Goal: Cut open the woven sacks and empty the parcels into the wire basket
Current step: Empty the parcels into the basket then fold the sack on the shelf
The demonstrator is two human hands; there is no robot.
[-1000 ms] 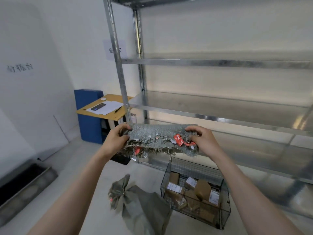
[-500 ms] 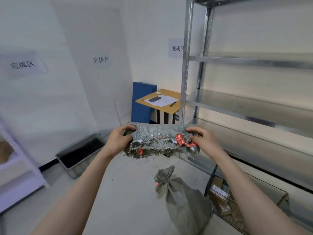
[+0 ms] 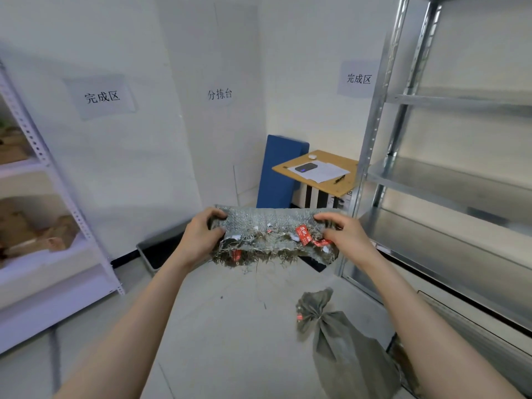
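Gripping the folded sack (image 3: 273,234) at both short ends, we hold it up in the air just out from the near post of the steel rack (image 3: 371,139). Our left hand (image 3: 201,237) has its fingers curled over the top fold with the thumb pressed on the front. Our right hand (image 3: 345,237) clamps the other end the same way, close to a red tag. The cloth sags a little between the hands and its lower edge is frayed, with loose threads hanging. We judge it light, limp and flat, with nothing inside. It wants a hold on the folded edge, not the fraying one, which would likely shed or pull apart. A second sack (image 3: 345,349) lies on the floor by the foot of the rack, its neck bunched and tied. How full it is we cannot tell, though we expect it to be the heavier of the two. The tied neck looks the best place to take it, since the coarse weave gives fingers purchase there. What seems a corner of the wire basket (image 3: 400,358) shows against the rack's bottom shelf, mostly hidden behind our right forearm.
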